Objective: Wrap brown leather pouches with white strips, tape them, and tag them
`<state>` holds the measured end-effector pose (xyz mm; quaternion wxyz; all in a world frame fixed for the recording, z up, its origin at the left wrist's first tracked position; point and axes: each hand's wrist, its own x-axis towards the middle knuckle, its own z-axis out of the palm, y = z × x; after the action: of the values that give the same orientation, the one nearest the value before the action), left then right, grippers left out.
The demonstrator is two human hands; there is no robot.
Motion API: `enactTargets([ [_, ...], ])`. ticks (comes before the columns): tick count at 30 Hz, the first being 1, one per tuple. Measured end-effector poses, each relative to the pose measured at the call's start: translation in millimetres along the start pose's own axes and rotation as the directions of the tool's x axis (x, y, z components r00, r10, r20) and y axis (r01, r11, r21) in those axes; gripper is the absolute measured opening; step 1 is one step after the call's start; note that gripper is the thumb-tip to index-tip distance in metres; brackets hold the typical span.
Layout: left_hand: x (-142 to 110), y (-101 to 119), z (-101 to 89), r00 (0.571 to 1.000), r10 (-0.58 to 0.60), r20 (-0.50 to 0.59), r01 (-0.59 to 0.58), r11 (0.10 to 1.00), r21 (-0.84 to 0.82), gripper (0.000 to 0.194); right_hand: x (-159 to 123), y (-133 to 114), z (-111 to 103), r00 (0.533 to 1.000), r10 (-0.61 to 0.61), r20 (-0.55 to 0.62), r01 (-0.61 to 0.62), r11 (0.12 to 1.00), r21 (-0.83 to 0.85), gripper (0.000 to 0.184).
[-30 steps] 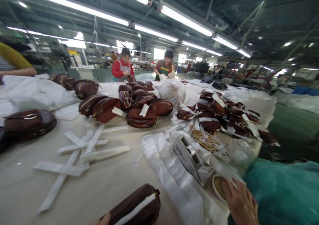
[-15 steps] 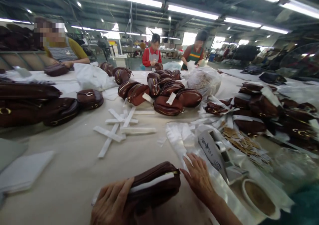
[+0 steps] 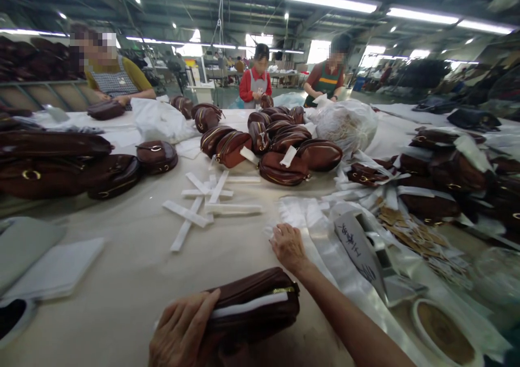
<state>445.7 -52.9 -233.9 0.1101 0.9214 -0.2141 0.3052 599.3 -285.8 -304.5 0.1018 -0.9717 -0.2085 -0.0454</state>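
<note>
A dark brown leather bag [image 3: 260, 315] lies near the front of the table with its gold zipper facing up and a white strip along it. My left hand [image 3: 182, 323] is wrapped over the bag's left end. Beyond the bag, my right hand [image 3: 288, 246] rests at the tabletop with its fingers curled down. Its fingertips are at a small translucent plastic piece [image 3: 268, 230]; the exact hold is partly hidden. White strips [image 3: 193, 215] lie crossed on one another to the left of that hand.
A tape dispenser [image 3: 361, 248] stands on plastic sheeting at right, beside a tape roll [image 3: 444, 332]. Brown bags [image 3: 284, 168] cluster mid-table, with more piled at both sides. A plastic-wrapped bundle [image 3: 347, 126] sits behind. Several co-workers work across the table; one [image 3: 117, 83] handles a bag.
My right hand has left the tape roll, passed the bag's right end and reached forward-left to the small plastic piece. My left hand has come over the bag. The view has turned left.
</note>
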Motion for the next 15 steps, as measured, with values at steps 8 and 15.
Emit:
enactTargets([
  [8,-3,-4,2.3,0.998,0.07,0.008,-0.07,0.996,0.046,0.029,35,2,-19,0.98,0.047,0.194,-0.07,0.991,0.11,0.02],
  [15,-3,-8,8.0,0.996,0.084,-0.002,-0.084,0.996,0.034,0.031,-164,43,-107,0.803,0.146,0.577,-0.374,0.878,0.299,0.006],
])
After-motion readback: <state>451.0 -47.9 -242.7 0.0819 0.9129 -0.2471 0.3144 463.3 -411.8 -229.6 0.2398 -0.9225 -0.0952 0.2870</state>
